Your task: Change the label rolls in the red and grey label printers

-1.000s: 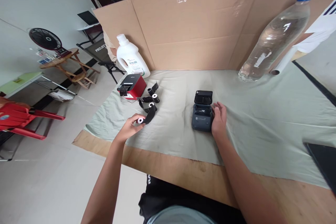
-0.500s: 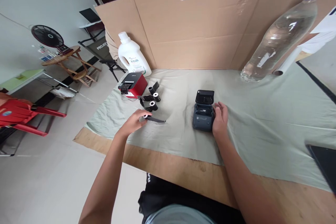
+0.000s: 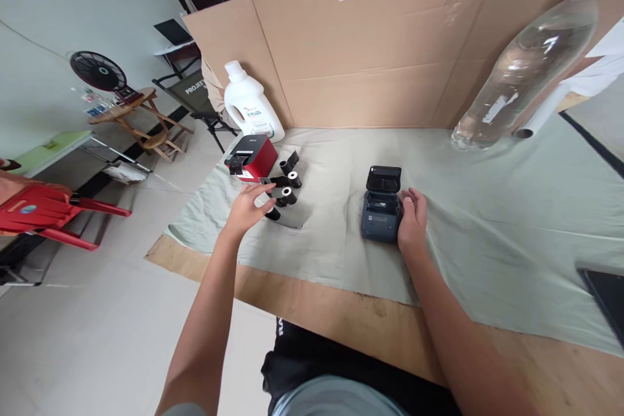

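Note:
Over the near end of a row of black label rolls, my left hand (image 3: pixel 252 207) hovers with thumb and fingers apart, holding nothing. Below its fingertips lies the nearest black roll (image 3: pixel 273 214), partly covered, with a loose strip trailing right. Another black roll with a white core (image 3: pixel 287 195) stands just beyond, and more rolls lie behind it. To the right, a dark blue-grey portable label printer (image 3: pixel 381 218) rests on the cloth, its lid (image 3: pixel 384 179) raised. My right hand (image 3: pixel 413 218) lies along the printer's right side, touching it, fingers extended rather than wrapped round it.
A red and black printer (image 3: pixel 260 157) stands at the left, before a white detergent bottle (image 3: pixel 253 104). Cardboard (image 3: pixel 365 52) walls off the back. A large water bottle (image 3: pixel 529 65) stands at back right, and a dark flat device (image 3: pixel 604 299) lies at the right edge.
My left hand has lifted off the nearest roll, and its fingers have spread. The roll stays on the cloth. The right hand stays beside the printer; the view has shifted slightly.

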The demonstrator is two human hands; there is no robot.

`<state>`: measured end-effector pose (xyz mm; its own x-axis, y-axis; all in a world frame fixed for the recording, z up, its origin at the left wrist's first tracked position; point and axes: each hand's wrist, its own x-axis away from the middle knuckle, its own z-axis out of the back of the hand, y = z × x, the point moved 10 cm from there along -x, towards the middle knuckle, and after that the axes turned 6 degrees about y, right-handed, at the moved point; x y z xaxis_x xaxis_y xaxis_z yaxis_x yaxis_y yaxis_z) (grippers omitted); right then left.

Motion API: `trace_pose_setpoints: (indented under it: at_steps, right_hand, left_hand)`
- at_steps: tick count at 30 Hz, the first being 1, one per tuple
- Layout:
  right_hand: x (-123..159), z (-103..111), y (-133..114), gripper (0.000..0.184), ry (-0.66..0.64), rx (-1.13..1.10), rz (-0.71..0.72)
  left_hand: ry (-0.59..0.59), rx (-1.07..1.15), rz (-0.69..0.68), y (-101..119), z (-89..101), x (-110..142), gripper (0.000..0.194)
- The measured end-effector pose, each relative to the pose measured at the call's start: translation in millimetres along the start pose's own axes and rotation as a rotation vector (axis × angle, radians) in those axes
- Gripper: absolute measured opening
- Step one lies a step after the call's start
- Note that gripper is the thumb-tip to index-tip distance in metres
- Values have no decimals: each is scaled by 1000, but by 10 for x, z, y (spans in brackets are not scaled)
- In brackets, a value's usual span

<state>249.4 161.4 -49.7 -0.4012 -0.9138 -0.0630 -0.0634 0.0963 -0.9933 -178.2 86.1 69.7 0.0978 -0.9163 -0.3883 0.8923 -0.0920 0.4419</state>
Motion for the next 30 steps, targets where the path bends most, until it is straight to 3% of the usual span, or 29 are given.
trace_pose_setpoints:
  at_steps: [5,8,10,13,16,20,24,30]
  right_hand:
    - [-13,-4,15,49,2,5,11]
    - [16,-17,-21,48,-4,8,5]
    - [59,-4,-183,46,10,30,72]
    - [217,-18,-744,41,-1,146,349]
    - [471,-228,-1349,31,-207,247,579]
    - [721,-547,-1797,33,-569,348,672]
    - [683,-639,-1846,32,-758,493,680]
    - [486,-589,-1732,31,-849,649,649]
  left_hand:
    - [-112,-233,-6,8,-422,-291,34]
    - [-116,-209,50,30,-494,-368,27]
    - [-59,-3,91,129,-435,-382,32]
    - [16,510,188,384,-377,-332,52]
    - [14,883,263,797,-470,-210,65]
    - [-116,1096,263,1458,-762,-20,66]
    - [-236,1237,243,1868,-1067,105,75]
    - [-239,1296,228,1956,-1361,180,89]
